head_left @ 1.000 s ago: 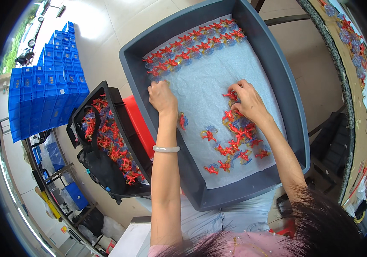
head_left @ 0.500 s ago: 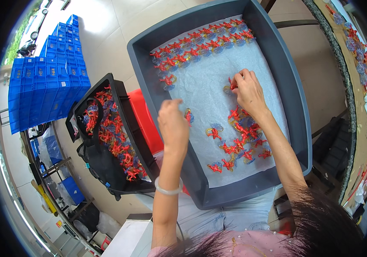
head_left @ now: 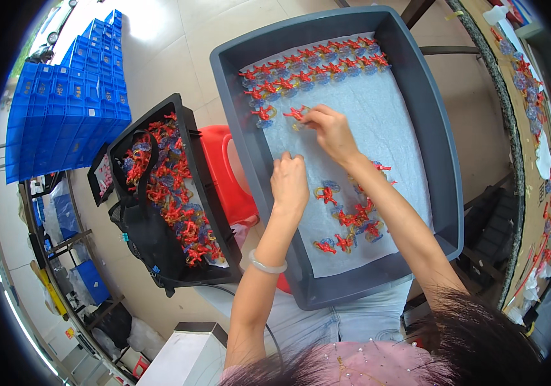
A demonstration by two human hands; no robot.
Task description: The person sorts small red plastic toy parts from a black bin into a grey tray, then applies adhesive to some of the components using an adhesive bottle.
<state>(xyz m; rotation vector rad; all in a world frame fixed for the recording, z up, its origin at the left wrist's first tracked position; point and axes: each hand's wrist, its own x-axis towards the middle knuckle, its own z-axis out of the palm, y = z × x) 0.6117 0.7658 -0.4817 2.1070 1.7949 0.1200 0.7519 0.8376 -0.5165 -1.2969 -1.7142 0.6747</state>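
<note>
A deep grey tray (head_left: 450, 174) lined with white paper (head_left: 378, 128) lies before me. My right hand (head_left: 333, 134) pinches a small red plastic figure (head_left: 295, 113) with yellowish and bluish see-through parts, just over the paper. To its left, a similar figure (head_left: 264, 114) sits by itself below the rows of red figures (head_left: 314, 67) along the far side. My left hand (head_left: 289, 183) is closed, fingertips down at the tray's left inner side; anything in its fingers is hidden. More loose figures (head_left: 353, 219) lie scattered in the near part, partly behind my right forearm.
Left of the tray, a black crate (head_left: 182, 106) holds many red and blue figures, with a black bag (head_left: 150, 238) on it. A red stool (head_left: 227, 174) stands between. Blue crates (head_left: 69, 122) are stacked farther left. A cardboard-topped bench (head_left: 513, 128) runs along the right.
My right hand has moved left across the paper, carrying the red figure toward the rows. My left hand has come down to the tray's left side, where a loose figure showed before.
</note>
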